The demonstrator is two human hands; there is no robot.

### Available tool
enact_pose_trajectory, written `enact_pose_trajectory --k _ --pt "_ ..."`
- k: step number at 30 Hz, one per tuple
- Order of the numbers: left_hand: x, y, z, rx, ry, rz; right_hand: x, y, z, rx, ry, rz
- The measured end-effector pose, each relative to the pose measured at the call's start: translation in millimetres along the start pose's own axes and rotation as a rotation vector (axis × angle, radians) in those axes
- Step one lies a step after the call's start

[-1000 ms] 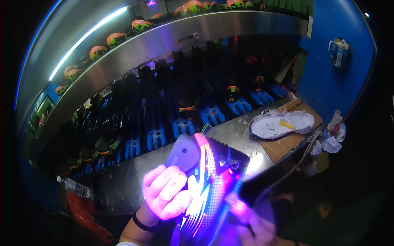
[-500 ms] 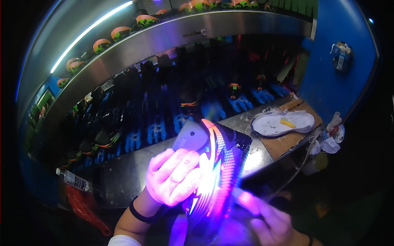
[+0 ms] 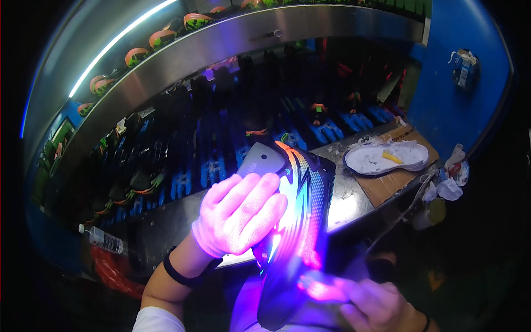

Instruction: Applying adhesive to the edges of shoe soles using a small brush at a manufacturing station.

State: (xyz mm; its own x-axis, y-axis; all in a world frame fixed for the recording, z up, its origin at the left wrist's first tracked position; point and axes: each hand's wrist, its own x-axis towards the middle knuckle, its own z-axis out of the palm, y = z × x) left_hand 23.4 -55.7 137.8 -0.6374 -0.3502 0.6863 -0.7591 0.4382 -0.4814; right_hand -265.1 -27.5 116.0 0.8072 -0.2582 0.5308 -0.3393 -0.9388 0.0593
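Shoe workshop, lined-up orange-green shoes (image 3: 161, 39), metal bench (image 3: 345, 209), white sole (image 3: 365, 160)

Blur smears the right fingers (image 3: 331, 291), so whether they hold anything is unclear; the left hand (image 3: 238, 213) hides part of the shoe (image 3: 313, 193); the lower edge crops the white sleeve (image 3: 157, 321), the upper edge some orange-green shoes (image 3: 251, 3)

The grey shoe form (image 3: 269, 167) is bearing a short pale marking near its hole. The shoe (image 3: 303, 202) is showing small lettering on its side. The cardboard (image 3: 380, 189) is carrying dark print along its far edge. The bottle (image 3: 104, 240) and blue packet (image 3: 464, 71) are displaying labels too small to read.
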Motion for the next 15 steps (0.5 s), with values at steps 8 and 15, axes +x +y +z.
enact_pose_trajectory --k 8,15 --pt "-0.3 -7.3 1.8 -0.088 -0.086 -0.040 -3.5 0.0 2.9 0.226 0.013 0.035" --pt "-1.0 -6.5 3.6 -0.125 -0.169 -0.068 -16.4 -11.2 13.6 1.125 -0.014 0.457"
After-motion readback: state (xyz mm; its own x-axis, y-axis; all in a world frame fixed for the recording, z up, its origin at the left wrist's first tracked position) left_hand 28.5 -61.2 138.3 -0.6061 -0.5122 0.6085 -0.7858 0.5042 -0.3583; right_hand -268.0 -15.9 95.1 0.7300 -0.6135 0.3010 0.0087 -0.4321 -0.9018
